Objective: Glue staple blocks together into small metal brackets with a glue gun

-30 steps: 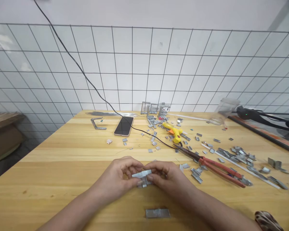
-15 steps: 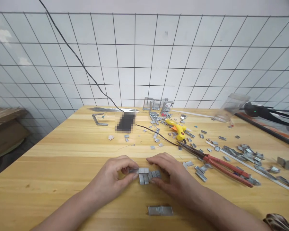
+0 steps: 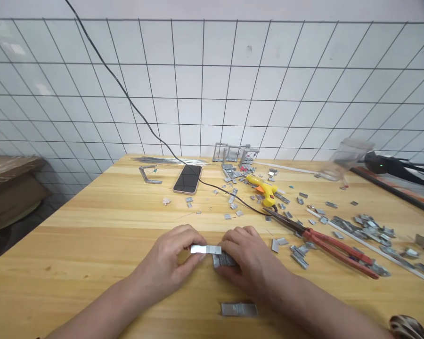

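Observation:
Between the thumb and fingers of my left hand [image 3: 178, 254] is a short flat metal strip [image 3: 205, 249], its bright face turned toward me. My right hand [image 3: 243, 256] closes over a small grey metal piece with ridges [image 3: 222, 260], largely covered by the fingers. The strip's right end lies close to the right fingertips; whether they touch it I cannot tell. On the wood nearer to me lies another flat metal piece [image 3: 239, 309], apart from both hands.
Red-handled snips [image 3: 339, 247] lie right of my hands among scattered metal bits [image 3: 362, 228]. Farther back are a yellow glue gun [image 3: 266, 190], a phone [image 3: 188, 179], small metal frames [image 3: 229, 153] and a clear jar [image 3: 346, 157]. A black cable [image 3: 137, 110] crosses the table.
The pieces that were joined or overlapping between my hands are now split: the strip stays in my left hand, the ridged piece sits under my right fingers, which have closed. The view shifted slightly.

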`<state>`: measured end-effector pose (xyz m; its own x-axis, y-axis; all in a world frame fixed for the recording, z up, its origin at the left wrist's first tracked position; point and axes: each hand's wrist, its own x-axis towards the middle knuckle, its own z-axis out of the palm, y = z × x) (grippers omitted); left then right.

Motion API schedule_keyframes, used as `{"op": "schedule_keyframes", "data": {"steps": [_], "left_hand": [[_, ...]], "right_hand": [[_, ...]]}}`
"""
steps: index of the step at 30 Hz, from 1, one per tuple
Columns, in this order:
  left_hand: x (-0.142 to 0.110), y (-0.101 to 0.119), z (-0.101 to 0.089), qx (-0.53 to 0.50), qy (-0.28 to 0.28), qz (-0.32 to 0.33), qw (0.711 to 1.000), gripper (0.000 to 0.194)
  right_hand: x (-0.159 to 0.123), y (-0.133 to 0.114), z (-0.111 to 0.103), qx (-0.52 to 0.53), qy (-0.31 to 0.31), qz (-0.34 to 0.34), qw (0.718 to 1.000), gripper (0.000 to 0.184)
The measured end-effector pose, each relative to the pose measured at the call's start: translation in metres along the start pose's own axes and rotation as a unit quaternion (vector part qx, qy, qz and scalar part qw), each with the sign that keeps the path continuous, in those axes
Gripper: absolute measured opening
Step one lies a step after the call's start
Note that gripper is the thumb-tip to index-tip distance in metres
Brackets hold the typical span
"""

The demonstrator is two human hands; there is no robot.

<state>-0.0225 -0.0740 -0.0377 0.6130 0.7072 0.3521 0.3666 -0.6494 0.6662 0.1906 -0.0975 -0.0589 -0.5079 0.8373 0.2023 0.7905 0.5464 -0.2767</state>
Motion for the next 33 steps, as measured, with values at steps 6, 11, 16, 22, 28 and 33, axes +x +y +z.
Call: {"op": "schedule_keyframes", "data": {"steps": [6, 11, 16, 22, 28, 33], "left_hand": [[-0.002, -0.002, 0.005, 0.012, 0.031, 0.021, 0.999, 0.01], [-0.002, 0.001, 0.007, 0.008, 0.047, 0.044, 0.998, 0.011], [-0.003, 0.006, 0.008, 0.002, 0.042, 0.053, 0.998, 0.013], [-0.004, 0.007, 0.008, 0.003, 0.046, 0.059, 0.997, 0.014], [-0.005, 0.007, 0.009, 0.0, 0.044, 0.066, 0.997, 0.012], [-0.004, 0.007, 0.01, -0.001, 0.038, 0.053, 0.998, 0.013]], "right_hand": [[-0.008, 0.007, -0.017, 0.015, 0.029, 0.019, 0.999, 0.026], [-0.007, -0.006, -0.016, 0.095, 0.17, -0.041, 0.98, 0.033], [-0.003, -0.016, -0.012, 0.133, 0.192, -0.059, 0.971, 0.019], [-0.003, -0.016, -0.013, 0.141, 0.166, -0.064, 0.974, 0.008], [-0.003, -0.017, -0.014, 0.15, 0.158, -0.06, 0.974, 0.008], [-0.003, -0.016, -0.01, 0.168, 0.158, -0.057, 0.971, 0.01]]}}
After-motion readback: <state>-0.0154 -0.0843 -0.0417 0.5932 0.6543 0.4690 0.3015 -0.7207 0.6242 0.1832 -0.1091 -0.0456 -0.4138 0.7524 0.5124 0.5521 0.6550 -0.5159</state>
